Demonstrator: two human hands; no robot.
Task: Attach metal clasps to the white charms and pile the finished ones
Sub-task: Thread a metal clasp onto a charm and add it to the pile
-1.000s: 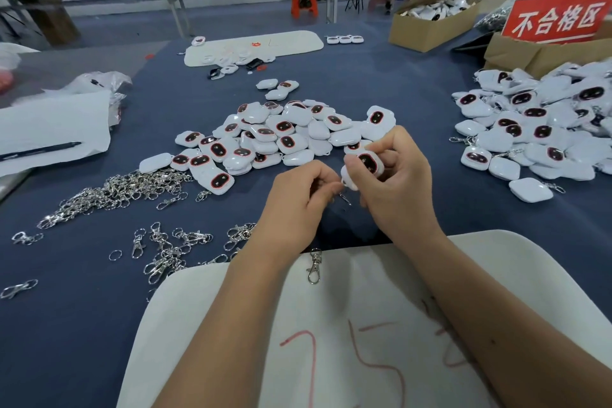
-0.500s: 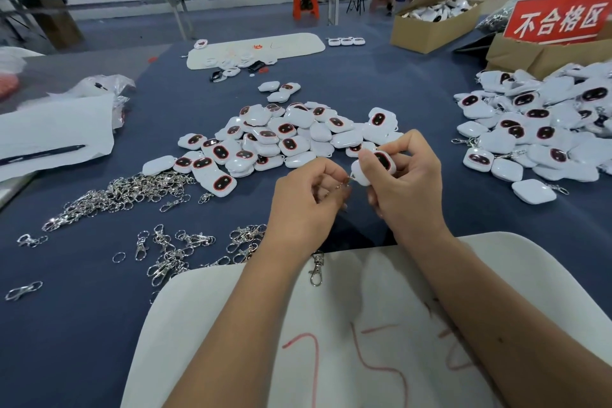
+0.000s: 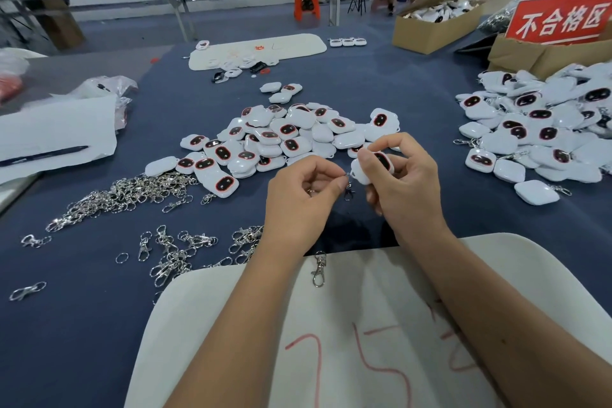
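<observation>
— What do we see from the head camera, at the middle of the counter (image 3: 99, 325)?

— We see the right hand (image 3: 402, 189) pinching a white charm (image 3: 367, 166), a glossy rounded square with a dark oval ringed in red on its face; its thumb lies across the charm's front and its fingers (image 3: 387, 142) curl behind. The left hand (image 3: 299, 205) pinches a small metal clasp (image 3: 348, 190) at the charm's left edge, thumb and forefinger closed on it, the clasp hanging below.

— And around them?

— We count one heap of the same charms (image 3: 281, 139) just beyond the hands, and a second pile (image 3: 543, 132) to the right with silvery clasps at some edges. Loose shiny clasps (image 3: 126, 195) spread on the dark blue cloth at left. One clasp (image 3: 318, 270) lies on a white board (image 3: 381, 325) marked in red. A cardboard box (image 3: 433, 23) far right holds more white pieces.
</observation>
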